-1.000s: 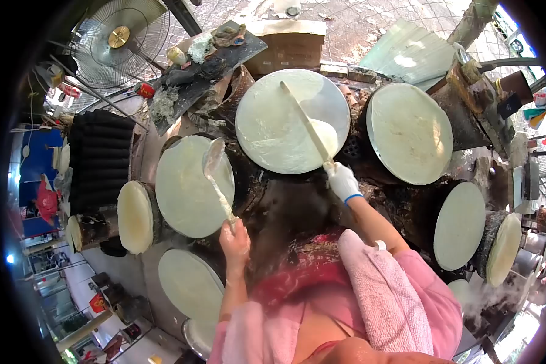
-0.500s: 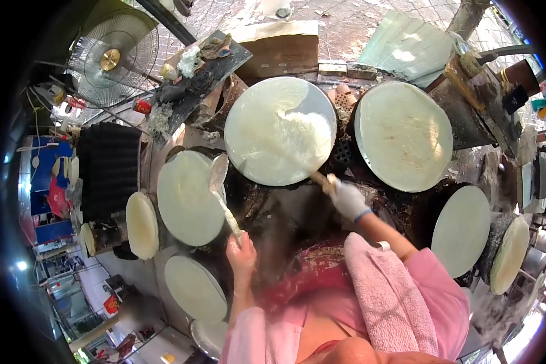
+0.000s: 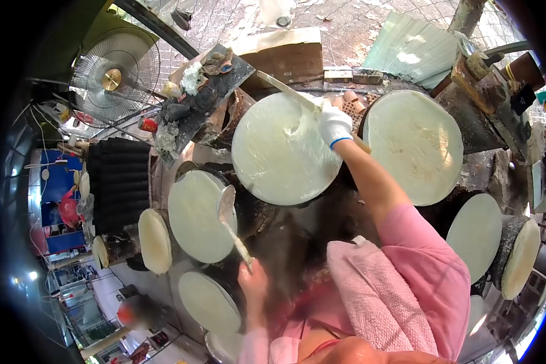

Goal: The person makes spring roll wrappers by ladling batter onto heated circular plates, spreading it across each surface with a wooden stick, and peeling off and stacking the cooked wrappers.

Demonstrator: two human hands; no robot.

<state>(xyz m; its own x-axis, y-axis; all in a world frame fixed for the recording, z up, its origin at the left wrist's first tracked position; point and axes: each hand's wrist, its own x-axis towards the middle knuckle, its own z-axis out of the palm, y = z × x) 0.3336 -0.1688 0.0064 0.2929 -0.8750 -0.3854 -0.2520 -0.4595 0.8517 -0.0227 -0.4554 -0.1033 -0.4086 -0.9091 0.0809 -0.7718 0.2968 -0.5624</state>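
My left hand [image 3: 253, 280] is bare and wrapped round the handle of a batter-coated ladle [image 3: 227, 209]. The ladle's bowl is raised and overlaps the right edge of the left round griddle [image 3: 197, 215] in view. My right hand [image 3: 335, 125], in a white glove with a blue cuff, grips a long flat batter spreader [image 3: 288, 90]. Its blade points up and left over the far edge of the middle griddle, and part of its handle shows below the glove. Pale batter [image 3: 285, 161] covers that griddle, with a small ridge near its upper middle.
On the right is another griddle with a pale pancake [image 3: 413, 148]. Several more round griddles stand at both sides, such as one at lower left [image 3: 209, 302]. Beyond are a cardboard box [image 3: 285, 54], a cluttered board [image 3: 203, 91] and a fan [image 3: 112, 79].
My right hand has swept the spreader up and away to the far side of the middle griddle, and the thick batter there is now spread flatter. My left hand still holds the ladle.
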